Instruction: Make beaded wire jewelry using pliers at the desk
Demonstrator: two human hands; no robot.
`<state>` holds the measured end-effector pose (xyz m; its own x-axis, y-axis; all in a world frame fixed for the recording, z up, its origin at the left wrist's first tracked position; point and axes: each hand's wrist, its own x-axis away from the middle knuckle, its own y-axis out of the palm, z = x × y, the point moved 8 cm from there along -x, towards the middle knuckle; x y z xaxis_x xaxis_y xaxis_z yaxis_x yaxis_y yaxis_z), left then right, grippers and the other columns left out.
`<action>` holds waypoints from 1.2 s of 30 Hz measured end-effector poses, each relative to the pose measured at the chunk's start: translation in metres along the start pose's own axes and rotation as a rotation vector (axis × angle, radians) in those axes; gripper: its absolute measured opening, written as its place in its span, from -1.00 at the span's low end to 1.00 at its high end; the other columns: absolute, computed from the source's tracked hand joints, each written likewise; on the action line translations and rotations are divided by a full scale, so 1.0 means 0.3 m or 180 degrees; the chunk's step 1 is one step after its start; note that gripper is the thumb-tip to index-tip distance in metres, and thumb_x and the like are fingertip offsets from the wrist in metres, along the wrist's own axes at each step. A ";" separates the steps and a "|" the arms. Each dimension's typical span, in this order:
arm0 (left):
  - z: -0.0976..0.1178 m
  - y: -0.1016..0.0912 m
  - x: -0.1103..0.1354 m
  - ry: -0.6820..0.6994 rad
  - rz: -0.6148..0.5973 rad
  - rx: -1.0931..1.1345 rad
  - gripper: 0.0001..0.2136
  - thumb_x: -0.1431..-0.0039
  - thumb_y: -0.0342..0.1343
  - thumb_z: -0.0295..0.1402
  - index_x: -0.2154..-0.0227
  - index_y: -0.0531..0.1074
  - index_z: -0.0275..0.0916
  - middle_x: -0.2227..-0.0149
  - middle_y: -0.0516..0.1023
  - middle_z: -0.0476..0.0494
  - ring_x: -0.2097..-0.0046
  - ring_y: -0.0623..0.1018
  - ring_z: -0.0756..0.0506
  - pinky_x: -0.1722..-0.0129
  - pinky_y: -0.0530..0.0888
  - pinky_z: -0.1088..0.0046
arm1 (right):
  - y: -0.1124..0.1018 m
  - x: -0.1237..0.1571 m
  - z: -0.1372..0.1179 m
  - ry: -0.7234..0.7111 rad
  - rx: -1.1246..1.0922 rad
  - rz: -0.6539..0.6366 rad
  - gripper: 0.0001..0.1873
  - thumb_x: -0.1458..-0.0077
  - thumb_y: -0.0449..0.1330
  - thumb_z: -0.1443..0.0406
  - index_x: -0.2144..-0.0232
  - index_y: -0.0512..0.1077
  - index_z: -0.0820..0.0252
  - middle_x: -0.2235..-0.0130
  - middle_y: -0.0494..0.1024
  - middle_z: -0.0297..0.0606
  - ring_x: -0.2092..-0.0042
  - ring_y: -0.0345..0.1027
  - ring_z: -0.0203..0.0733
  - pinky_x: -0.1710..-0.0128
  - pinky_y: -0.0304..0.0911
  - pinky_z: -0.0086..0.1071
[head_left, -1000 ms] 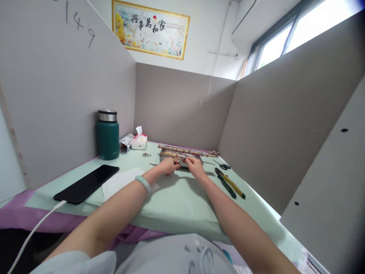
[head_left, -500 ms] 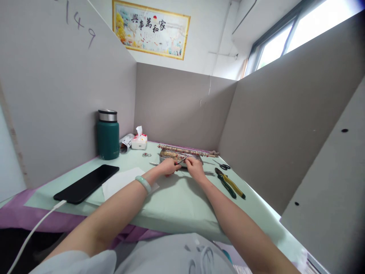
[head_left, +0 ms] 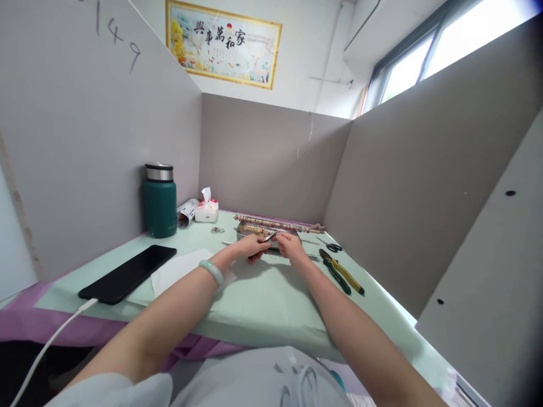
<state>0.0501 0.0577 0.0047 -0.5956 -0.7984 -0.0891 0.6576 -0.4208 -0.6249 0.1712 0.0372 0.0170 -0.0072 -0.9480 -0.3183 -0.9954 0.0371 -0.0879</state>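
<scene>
My left hand [head_left: 251,247], with a pale green bangle on its wrist, is closed around small pliers [head_left: 270,236] whose slim metal jaws point up and right. Close by on the right, my right hand [head_left: 289,247] is pinched at the jaw tip; what its fingers hold is too small to make out. Just behind both hands sits a metal tray [head_left: 240,230] with gold and red bits in it. Rods strung with beads or rings [head_left: 271,223] lie across its far side. Thin metal rods [head_left: 313,257] lie in front of the tray, partly hidden by my hands.
On the right are green-and-yellow cutting pliers [head_left: 343,273] and black scissors [head_left: 332,246]. A green flask [head_left: 160,204], a tissue pack [head_left: 206,212], small rings [head_left: 218,230], a charging phone [head_left: 129,273] and white paper [head_left: 178,272] occupy the left. Grey partitions [head_left: 271,158] enclose the table.
My left hand has turned slightly, so the pliers' jaws show more plainly. My right hand's fingers have shifted a little and remain pinched near the tip.
</scene>
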 end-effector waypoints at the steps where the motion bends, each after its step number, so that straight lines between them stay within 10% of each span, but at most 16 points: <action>1: 0.001 0.002 0.002 -0.0007 -0.0018 -0.0011 -0.65 -0.06 -0.01 -0.02 0.51 0.34 -0.25 0.66 0.36 0.03 0.66 0.33 0.03 0.62 0.28 0.51 | -0.001 0.000 0.003 0.0031 -0.0035 0.0017 -0.82 0.12 0.12 0.21 0.54 0.38 0.23 0.75 -0.03 -0.54 0.68 -0.23 -0.44 0.69 -0.30 -0.48; 14: 0.052 -0.049 -0.005 0.0663 0.0884 -0.1521 -0.75 -0.11 0.00 -0.22 0.36 0.53 -0.22 0.48 0.53 -0.09 0.41 0.47 -0.07 0.39 0.30 0.51 | -0.005 -0.005 0.010 0.0189 -0.0168 0.0127 -0.86 0.16 0.12 0.24 0.58 0.34 0.21 0.74 -0.02 -0.54 0.68 -0.26 -0.44 0.68 -0.35 -0.46; 36: 0.082 -0.068 0.018 0.0483 0.0888 -0.0940 -0.67 -0.07 0.01 -0.11 0.53 0.48 -0.27 0.68 0.33 0.02 0.56 0.31 0.02 0.54 0.19 0.55 | 0.013 0.009 -0.020 0.0093 -0.0683 -0.0315 -0.79 0.12 0.18 0.18 0.54 0.35 0.24 0.71 -0.08 -0.57 0.66 -0.32 -0.48 0.68 -0.36 -0.49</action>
<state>0.0448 0.0512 0.0361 -0.4893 -0.7824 -0.3853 0.6558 -0.0389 -0.7539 0.1669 0.0330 0.0215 0.0919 -0.9525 -0.2904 -0.9888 -0.1217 0.0863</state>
